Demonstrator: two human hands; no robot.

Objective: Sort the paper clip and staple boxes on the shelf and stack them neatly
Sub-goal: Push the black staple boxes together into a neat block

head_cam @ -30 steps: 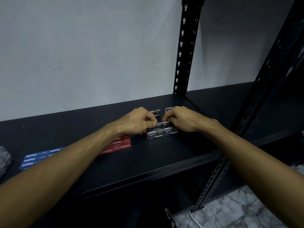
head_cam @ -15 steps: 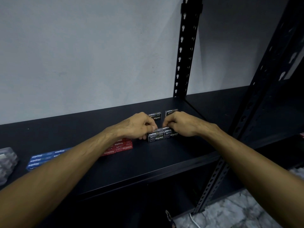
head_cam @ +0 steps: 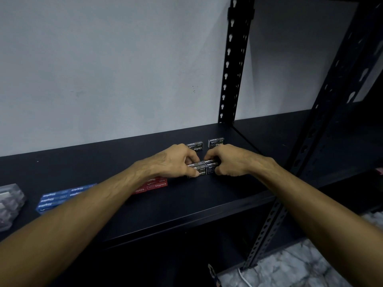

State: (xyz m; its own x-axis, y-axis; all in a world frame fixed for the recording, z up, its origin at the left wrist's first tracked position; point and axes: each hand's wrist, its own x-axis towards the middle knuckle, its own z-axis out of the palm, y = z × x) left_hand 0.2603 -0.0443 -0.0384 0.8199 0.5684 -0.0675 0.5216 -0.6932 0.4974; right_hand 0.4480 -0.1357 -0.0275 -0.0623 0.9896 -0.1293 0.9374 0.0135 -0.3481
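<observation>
Boxes line the dark shelf [head_cam: 207,195]: clear paper clip boxes [head_cam: 9,204] far left, then blue staple boxes [head_cam: 60,198], then red staple boxes [head_cam: 154,185]. Left hand [head_cam: 176,161] and right hand [head_cam: 230,160] pinch closed a grip on the black staple box stack [head_cam: 204,167]; two loose black boxes [head_cam: 205,144] lie behind.

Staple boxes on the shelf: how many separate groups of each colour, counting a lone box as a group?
Black cardboard staple boxes: 3 (this held stack, plus two lone boxes behind it)
Red cardboard staple boxes: 1
Blue cardboard staple boxes: 1
Total: 5
</observation>
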